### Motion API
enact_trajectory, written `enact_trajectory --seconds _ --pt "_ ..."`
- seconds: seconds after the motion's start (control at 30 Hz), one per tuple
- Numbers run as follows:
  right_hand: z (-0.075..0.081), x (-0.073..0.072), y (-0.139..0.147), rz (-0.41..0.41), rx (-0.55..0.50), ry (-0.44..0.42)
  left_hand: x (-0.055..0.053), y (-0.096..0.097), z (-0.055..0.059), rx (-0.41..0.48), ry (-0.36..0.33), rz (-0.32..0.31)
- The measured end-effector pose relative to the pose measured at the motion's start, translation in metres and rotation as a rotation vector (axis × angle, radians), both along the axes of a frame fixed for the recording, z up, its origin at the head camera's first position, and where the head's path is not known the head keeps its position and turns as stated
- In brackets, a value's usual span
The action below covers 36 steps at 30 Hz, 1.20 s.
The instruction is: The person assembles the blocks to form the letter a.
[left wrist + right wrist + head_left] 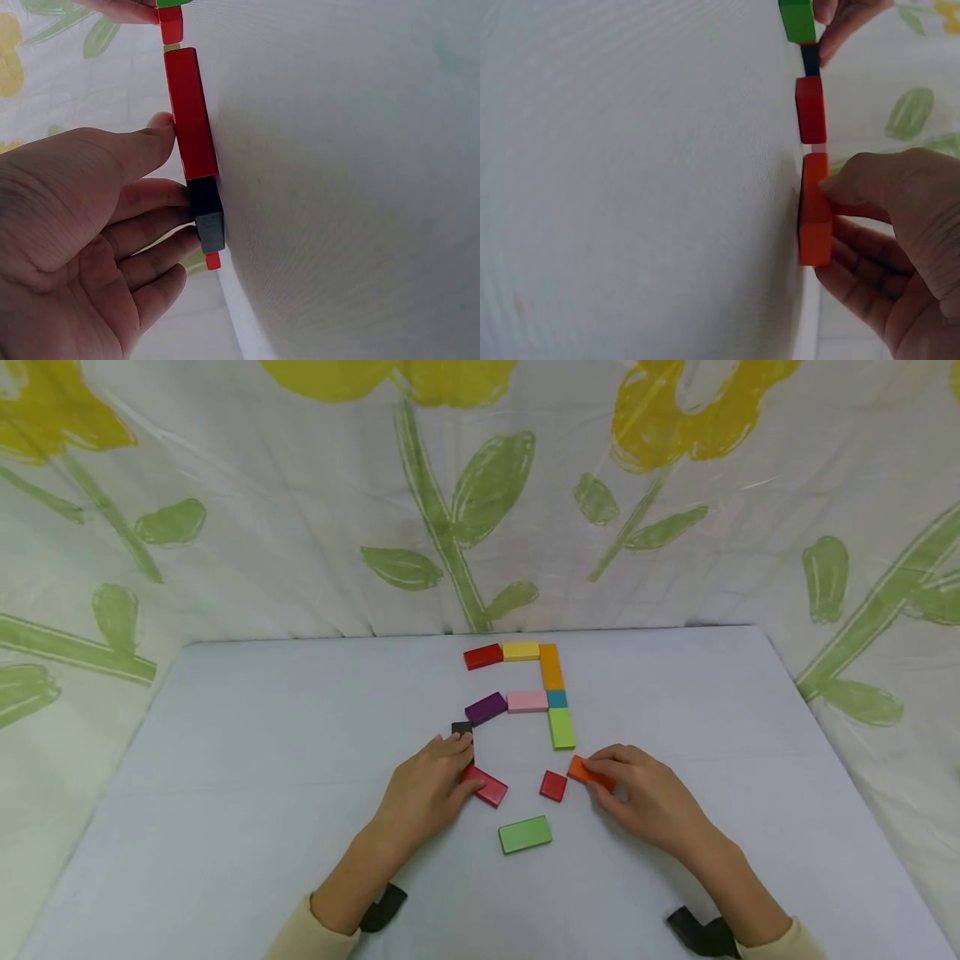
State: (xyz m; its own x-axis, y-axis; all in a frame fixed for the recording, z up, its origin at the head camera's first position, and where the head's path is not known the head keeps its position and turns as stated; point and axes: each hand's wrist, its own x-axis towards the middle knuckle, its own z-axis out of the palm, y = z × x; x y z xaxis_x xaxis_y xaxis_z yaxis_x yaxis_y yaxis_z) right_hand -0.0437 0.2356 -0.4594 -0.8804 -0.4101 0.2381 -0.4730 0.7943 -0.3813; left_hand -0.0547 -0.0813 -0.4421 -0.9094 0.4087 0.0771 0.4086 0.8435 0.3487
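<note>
My left hand [423,785] lies over a black block [462,727] and a dark pink-red block [492,790]. Its fingertips touch the black block [208,217], while the thumb rests on the red one [192,112]; the two blocks meet end to end. At the right, my right hand [656,797] pinches an orange block [578,767] between thumb and fingers, low on the table. Just left of that block lies a small red square block [553,786]. A green block [525,834] sits nearer me, between the hands.
On the white table [262,727], a run of blocks bends back from the hands: purple [486,708], pink [527,702], teal [557,698], lime green [561,728], long orange-yellow [551,667], yellow [521,651] and red [482,657]. A flower-printed curtain [300,552] hangs behind.
</note>
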Motion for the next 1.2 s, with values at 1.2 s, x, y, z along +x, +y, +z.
enact_trajectory --seconds 1.2 --pt "0.0073 0.0017 0.0001 -0.027 0.042 -0.077 -0.0003 -0.0003 -0.0012 -0.026 0.004 -0.007"
